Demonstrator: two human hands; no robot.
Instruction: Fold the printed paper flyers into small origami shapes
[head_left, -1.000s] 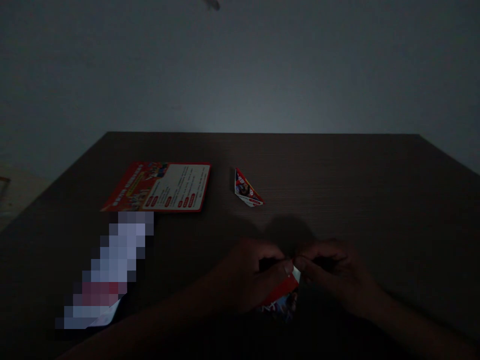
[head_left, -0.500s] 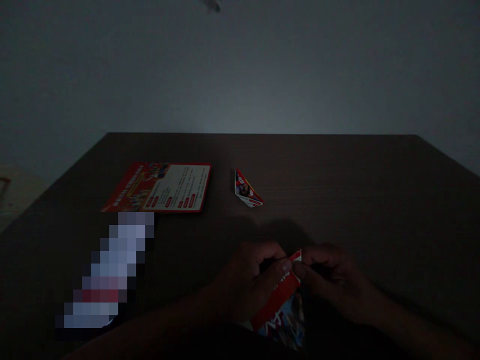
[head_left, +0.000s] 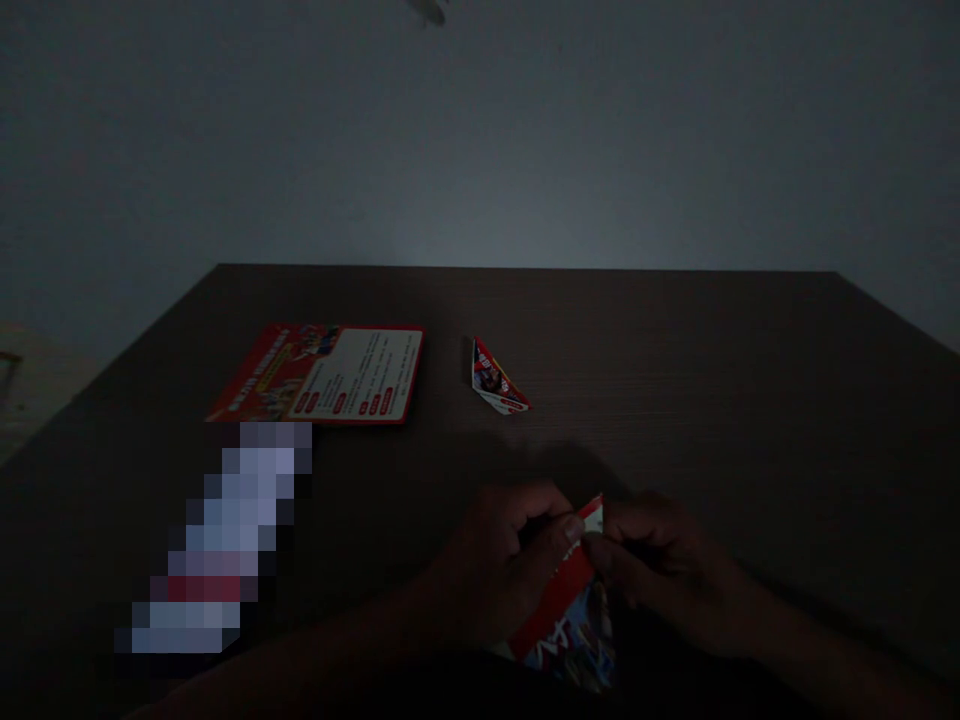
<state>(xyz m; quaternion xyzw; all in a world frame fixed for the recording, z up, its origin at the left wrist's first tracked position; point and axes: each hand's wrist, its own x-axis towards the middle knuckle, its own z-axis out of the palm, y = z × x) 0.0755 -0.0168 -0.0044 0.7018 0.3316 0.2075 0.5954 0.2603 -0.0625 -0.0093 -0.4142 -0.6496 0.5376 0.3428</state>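
Observation:
Near the front edge of the view, a printed paper sheet (head_left: 566, 610) in red, white and blue is held between both hands. My left hand (head_left: 517, 560) pinches its upper left part, thumb on top. At the sheet's pointed upper corner, my right hand (head_left: 656, 560) grips the right side between thumb and fingers. The corner looks folded, with a pale underside showing. Beyond the hands lies a small folded paper piece (head_left: 495, 380), roughly triangular, with red and white print. It touches neither hand. Dim light hides the sheet's lower end.
A stack of printed red and white leaflets (head_left: 360, 375) lies on the dark wooden table (head_left: 675, 350), left of the folded piece. A bright, pixelated oblong object (head_left: 225, 540) lies in front of the leaflets, beside my left forearm. A grey wall (head_left: 525, 130) rises behind the table.
My right thumb has moved slightly down along the sheet's corner, and more of its pale side shows. Both hands keep their hold. The view has shifted very slightly.

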